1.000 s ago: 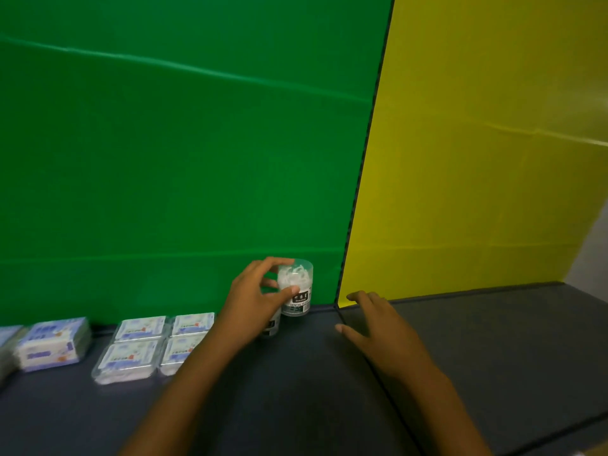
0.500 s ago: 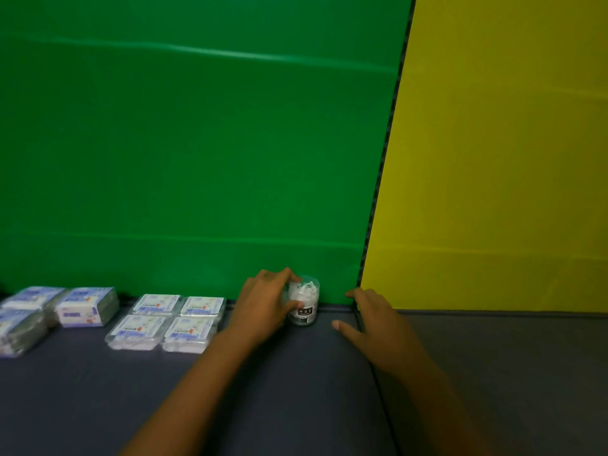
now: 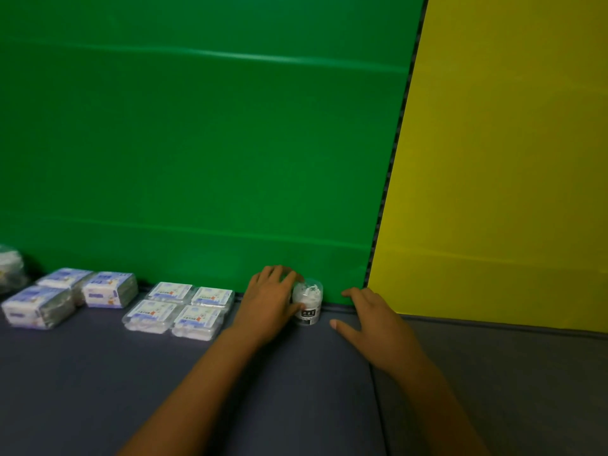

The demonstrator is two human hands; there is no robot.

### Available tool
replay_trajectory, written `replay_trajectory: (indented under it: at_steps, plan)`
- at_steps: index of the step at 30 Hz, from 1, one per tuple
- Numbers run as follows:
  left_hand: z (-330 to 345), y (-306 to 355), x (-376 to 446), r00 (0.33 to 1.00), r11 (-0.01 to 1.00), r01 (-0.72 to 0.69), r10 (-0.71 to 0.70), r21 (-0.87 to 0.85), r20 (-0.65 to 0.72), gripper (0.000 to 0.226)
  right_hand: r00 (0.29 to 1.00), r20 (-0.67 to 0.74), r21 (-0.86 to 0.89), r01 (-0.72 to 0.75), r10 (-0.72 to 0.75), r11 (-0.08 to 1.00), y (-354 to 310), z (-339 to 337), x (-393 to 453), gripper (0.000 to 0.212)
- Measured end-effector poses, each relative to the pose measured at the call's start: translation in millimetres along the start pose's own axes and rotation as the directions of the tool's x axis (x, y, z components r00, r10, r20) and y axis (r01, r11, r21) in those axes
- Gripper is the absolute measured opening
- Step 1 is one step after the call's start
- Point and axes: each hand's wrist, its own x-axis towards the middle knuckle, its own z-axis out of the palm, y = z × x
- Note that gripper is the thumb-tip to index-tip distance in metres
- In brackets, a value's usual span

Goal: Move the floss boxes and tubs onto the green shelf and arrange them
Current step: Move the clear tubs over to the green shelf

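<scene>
A small clear floss tub [image 3: 308, 302] with a black label stands on the dark shelf floor [image 3: 98, 373], close to the green back wall [image 3: 197, 143]. My left hand [image 3: 269, 302] curls round the tub from its left side, thumb on its front. My right hand [image 3: 371, 319] rests flat on the shelf floor just right of the tub, fingers spread, holding nothing. Left of my hand, several flat clear floss boxes [image 3: 179, 309] lie in a neat block. Further left sit white and blue floss packs [image 3: 70, 296].
A yellow wall panel [image 3: 510, 159] adjoins the green one along a dark seam [image 3: 394, 159]; a lighter grey floor [image 3: 510, 373] lies below it. At the far left edge part of a clear container [image 3: 10, 268] shows.
The tub has gone from raised above the floor to standing on it by the green wall, my left hand still round it. The view has shifted left, showing more packs.
</scene>
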Motion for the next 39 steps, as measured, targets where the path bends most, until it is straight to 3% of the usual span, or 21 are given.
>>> replay_trajectory:
  at_steps: [8,18,28,39]
  plan:
    - [-60.9,-35.9,-40.6,0.996,0.996,0.086,-0.086,0.002,-0.017,0.053,0.995,-0.051,-0.093,0.083,-0.088,0.992,-52.3,-10.2,12.3,0.058]
    - [-156.8,-117.9,-154.7,0.959,0.946,0.281,-0.270,0.163,-0.085,0.056,0.966,-0.069,-0.082,0.245,-0.250,0.966,-194.7,18.9,11.3,0.065]
    - [-256.4,-216.3,-301.7,0.865,0.815,0.502,-0.480,0.290,-0.147,0.059,0.887,-0.078,-0.008,0.456,-0.455,0.890,-371.9,55.8,-2.6,0.060]
    - [-345.5,-299.0,-442.5,0.694,0.605,0.717,-0.666,0.347,-0.272,0.056,0.747,-0.011,0.110,0.661,-0.664,0.742,-551.4,107.2,-16.5,0.066]
